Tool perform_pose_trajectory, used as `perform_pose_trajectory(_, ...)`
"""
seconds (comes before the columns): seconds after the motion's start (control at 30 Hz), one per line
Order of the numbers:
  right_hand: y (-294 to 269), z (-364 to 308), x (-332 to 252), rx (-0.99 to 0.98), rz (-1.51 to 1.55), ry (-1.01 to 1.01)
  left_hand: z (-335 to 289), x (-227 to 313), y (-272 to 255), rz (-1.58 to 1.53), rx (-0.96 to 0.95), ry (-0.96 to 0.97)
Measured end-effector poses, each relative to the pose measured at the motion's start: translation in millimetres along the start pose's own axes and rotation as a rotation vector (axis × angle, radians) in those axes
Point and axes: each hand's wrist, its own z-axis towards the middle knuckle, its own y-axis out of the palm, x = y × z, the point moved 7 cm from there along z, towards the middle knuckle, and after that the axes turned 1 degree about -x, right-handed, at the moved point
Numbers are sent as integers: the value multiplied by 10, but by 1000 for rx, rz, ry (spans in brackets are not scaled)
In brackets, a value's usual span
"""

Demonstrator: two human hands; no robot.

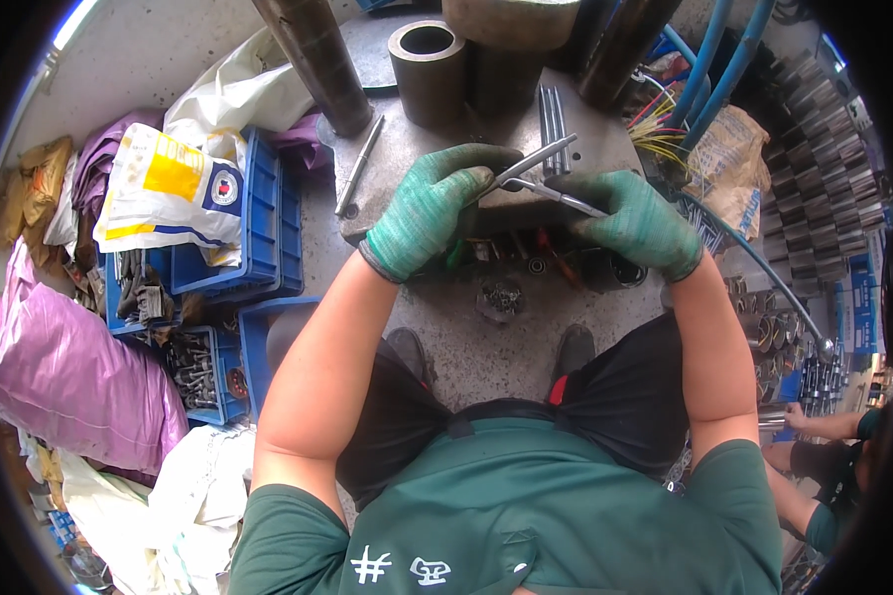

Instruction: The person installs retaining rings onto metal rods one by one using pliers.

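Blue plastic crates [261, 218] stand beside the grey metal machine base [391, 144]. Above its front edge, the green-gloved left hand [425, 210] pinches a slim silver metal rod [543, 155]; the green-gloved right hand [647, 220] grips a thin, stepped silver rod [564, 197]; whether they touch is unclear.

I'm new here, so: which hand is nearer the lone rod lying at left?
Left. The left hand is just right of the lone rod; the right hand is farther right.
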Motion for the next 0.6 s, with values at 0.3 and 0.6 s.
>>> perform_pose_trajectory(0.3, 117, 14, -75, -58, -11, -19, -24, -56, 25, -149, -11, -84)
perform_pose_trajectory(0.6, 125, 22, -53, -35, -58, -46, -28, -110, 59, -360, -11, -70)
